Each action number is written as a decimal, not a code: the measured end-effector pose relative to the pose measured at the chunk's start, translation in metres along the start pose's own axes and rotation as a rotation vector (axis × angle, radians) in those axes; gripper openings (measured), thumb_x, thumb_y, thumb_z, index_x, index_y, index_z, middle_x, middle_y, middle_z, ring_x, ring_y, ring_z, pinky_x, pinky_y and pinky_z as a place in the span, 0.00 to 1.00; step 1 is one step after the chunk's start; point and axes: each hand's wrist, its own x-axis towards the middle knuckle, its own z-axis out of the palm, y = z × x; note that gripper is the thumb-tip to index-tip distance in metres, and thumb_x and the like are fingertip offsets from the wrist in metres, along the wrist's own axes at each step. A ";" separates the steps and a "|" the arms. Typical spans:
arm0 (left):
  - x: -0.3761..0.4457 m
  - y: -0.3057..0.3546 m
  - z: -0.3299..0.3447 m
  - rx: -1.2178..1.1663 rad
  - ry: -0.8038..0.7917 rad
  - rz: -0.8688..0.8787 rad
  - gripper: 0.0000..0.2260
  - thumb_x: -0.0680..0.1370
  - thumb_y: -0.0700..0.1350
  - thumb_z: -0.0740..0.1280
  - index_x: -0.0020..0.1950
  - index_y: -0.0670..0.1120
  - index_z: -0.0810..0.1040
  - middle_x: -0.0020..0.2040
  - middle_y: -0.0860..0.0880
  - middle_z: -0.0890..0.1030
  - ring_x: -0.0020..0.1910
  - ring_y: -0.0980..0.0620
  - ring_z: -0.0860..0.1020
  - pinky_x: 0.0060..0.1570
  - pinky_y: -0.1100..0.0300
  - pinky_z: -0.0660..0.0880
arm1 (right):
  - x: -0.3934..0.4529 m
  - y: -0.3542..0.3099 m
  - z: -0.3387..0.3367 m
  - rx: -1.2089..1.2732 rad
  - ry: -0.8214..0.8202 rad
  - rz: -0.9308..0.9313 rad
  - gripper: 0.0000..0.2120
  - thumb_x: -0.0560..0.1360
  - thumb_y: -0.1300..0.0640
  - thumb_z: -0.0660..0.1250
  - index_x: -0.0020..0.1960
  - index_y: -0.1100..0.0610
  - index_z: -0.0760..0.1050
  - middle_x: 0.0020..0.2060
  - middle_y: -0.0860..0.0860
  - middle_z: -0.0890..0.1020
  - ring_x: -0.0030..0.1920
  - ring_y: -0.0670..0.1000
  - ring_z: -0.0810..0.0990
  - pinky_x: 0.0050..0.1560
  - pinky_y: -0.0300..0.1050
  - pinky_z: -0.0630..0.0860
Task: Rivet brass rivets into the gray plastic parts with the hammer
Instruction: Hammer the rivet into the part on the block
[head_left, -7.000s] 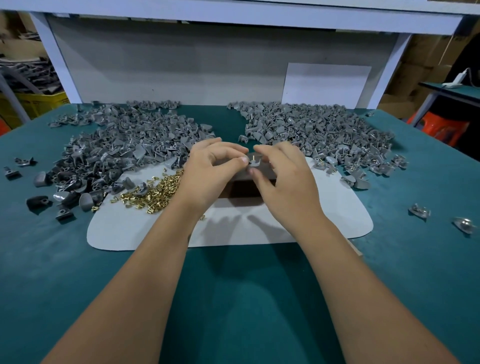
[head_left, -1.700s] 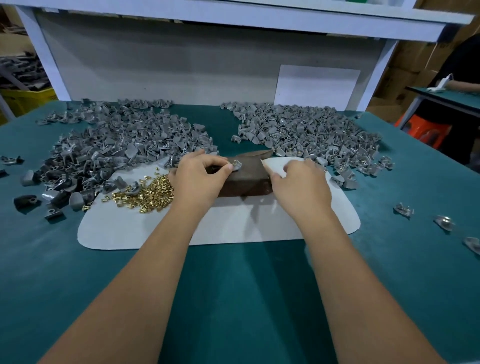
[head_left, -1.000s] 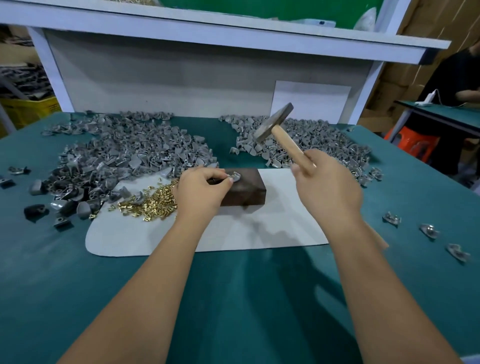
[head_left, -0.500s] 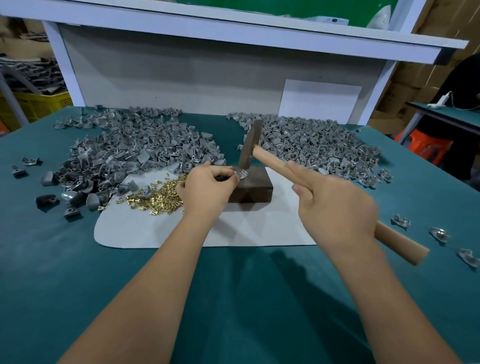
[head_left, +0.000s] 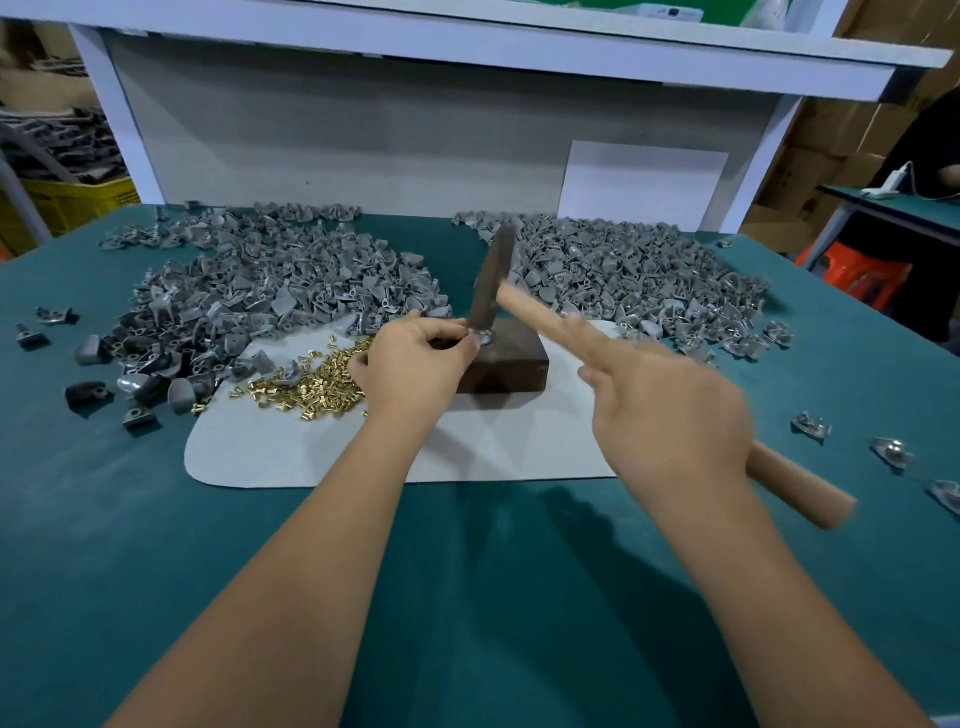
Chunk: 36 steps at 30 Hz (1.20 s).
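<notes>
On the dark block at the middle of the desk, the gray part is mostly hidden: the left hand pinches it and the hammer head meets it from above. Motion blur smears the right hand, curled round the wooden handle, forefinger laid along it. Brass rivets lie on a pale mat left of the block. Two gray heaps fill the far edge of the teal desk, under a white shelf. Loose pieces dot the right edge.
</notes>
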 end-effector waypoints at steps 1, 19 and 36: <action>0.000 0.000 -0.001 0.003 -0.013 0.006 0.11 0.72 0.54 0.74 0.30 0.63 0.78 0.34 0.71 0.74 0.66 0.55 0.73 0.58 0.54 0.54 | 0.000 -0.001 0.001 -0.029 -0.039 -0.025 0.21 0.81 0.45 0.54 0.70 0.29 0.55 0.38 0.48 0.72 0.33 0.52 0.64 0.27 0.42 0.51; 0.000 0.003 -0.008 -0.047 -0.070 -0.032 0.03 0.76 0.54 0.72 0.42 0.60 0.84 0.52 0.64 0.80 0.68 0.55 0.71 0.71 0.49 0.55 | 0.031 0.010 0.009 0.449 0.045 0.133 0.10 0.80 0.52 0.60 0.59 0.46 0.73 0.40 0.49 0.78 0.37 0.56 0.74 0.35 0.48 0.70; 0.003 0.000 -0.012 -0.155 -0.134 0.002 0.08 0.77 0.51 0.71 0.38 0.61 0.83 0.52 0.61 0.82 0.63 0.53 0.75 0.70 0.42 0.63 | 0.038 -0.006 0.056 0.170 0.030 -0.004 0.12 0.78 0.52 0.61 0.54 0.56 0.81 0.50 0.55 0.77 0.54 0.57 0.72 0.52 0.49 0.68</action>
